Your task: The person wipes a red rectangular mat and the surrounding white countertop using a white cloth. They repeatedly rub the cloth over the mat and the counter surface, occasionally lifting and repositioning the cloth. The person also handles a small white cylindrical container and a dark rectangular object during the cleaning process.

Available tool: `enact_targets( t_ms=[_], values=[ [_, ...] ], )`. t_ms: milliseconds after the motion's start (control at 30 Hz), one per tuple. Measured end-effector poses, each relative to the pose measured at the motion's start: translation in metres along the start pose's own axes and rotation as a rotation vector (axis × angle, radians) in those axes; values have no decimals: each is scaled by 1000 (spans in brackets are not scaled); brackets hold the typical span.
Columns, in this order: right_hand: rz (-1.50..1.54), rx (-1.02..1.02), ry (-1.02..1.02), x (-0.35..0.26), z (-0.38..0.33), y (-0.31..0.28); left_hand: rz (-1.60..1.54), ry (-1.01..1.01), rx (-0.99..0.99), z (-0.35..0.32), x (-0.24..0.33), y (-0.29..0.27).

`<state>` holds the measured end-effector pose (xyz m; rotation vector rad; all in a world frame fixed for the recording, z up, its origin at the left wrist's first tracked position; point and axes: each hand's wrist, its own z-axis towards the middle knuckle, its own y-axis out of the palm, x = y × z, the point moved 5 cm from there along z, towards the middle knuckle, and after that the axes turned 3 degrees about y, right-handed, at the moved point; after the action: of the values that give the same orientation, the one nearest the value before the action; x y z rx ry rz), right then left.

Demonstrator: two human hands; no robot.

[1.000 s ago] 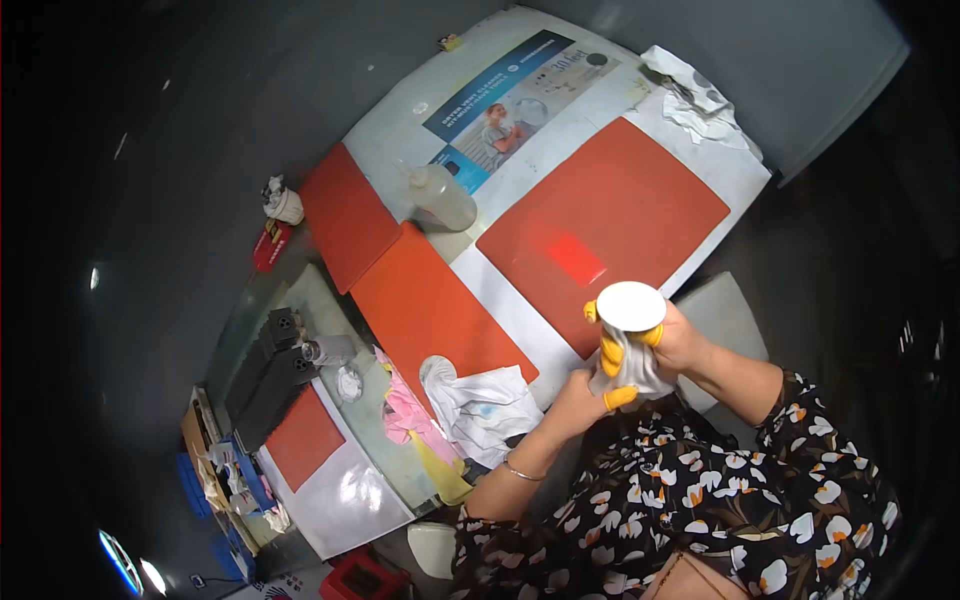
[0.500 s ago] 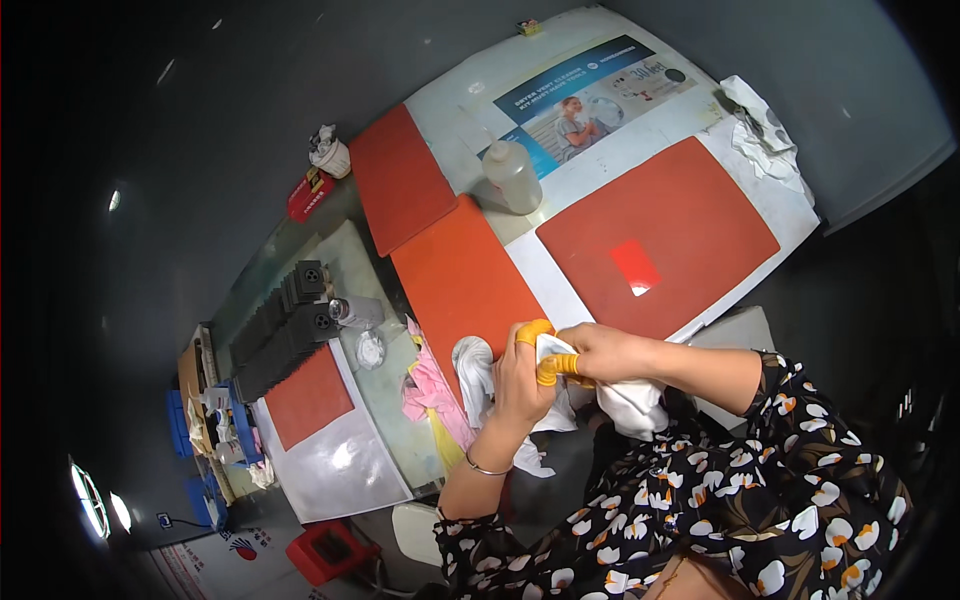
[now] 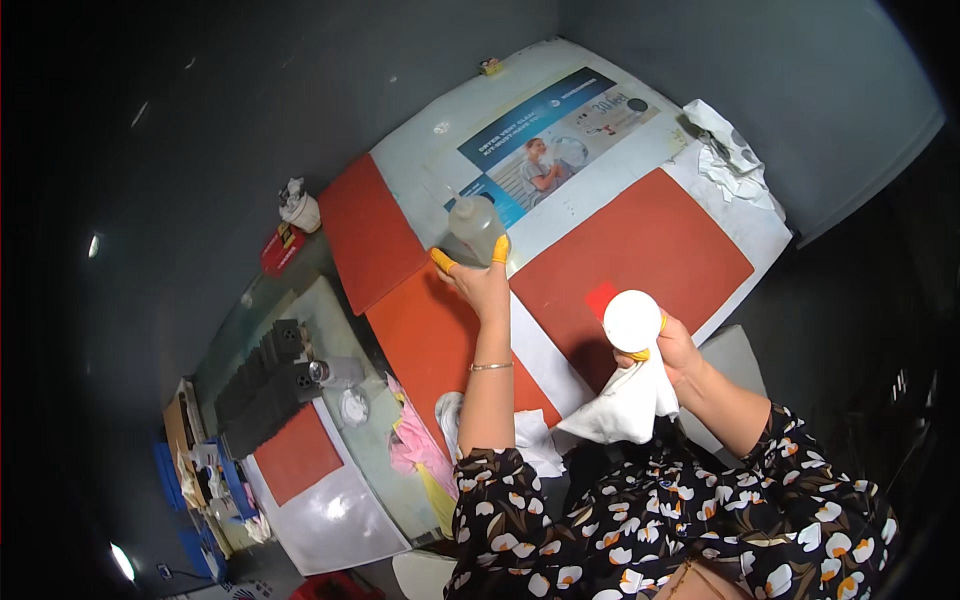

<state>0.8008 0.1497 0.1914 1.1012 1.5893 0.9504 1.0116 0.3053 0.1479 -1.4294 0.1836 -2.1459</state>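
Note:
My left hand (image 3: 475, 285) reaches far over the orange mat, fingers apart, with yellow finger cots on thumb and forefinger. These fingertips are at the near side of a translucent squeeze bottle (image 3: 474, 222) with a thin spout; I cannot tell whether they touch it. In my right hand (image 3: 672, 352), also with yellow finger cots, a flat white round disc (image 3: 632, 321) is held up. A white cloth (image 3: 628, 405) hangs from the same hand below the disc. Behind the disc, a small bright red rectangle (image 3: 600, 299) lies partly hidden on the red-brown mat (image 3: 690, 240).
An orange mat (image 3: 425, 320) lies under my left arm. Crumpled white paper (image 3: 730, 160) is at the far right. Leftward are pink cloth (image 3: 412, 438), a clear jar (image 3: 340, 373), stacked dark square pieces (image 3: 265, 385), and a white cup (image 3: 300, 210) by the wall.
My hands were together at the white cloth. My left has moved away, up to the bottle; my right has risen with the cloth, and the white disc now shows. The view has shifted.

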Motion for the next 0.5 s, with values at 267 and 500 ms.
enact_targets(
  t_ms=[267,500],
  values=[
    [190,-117,14,19,3,-25,-190,68,-190,31,-27,40],
    [48,-231,-56,19,79,5,-570,-196,-1176,78,-49,4]
  ],
)
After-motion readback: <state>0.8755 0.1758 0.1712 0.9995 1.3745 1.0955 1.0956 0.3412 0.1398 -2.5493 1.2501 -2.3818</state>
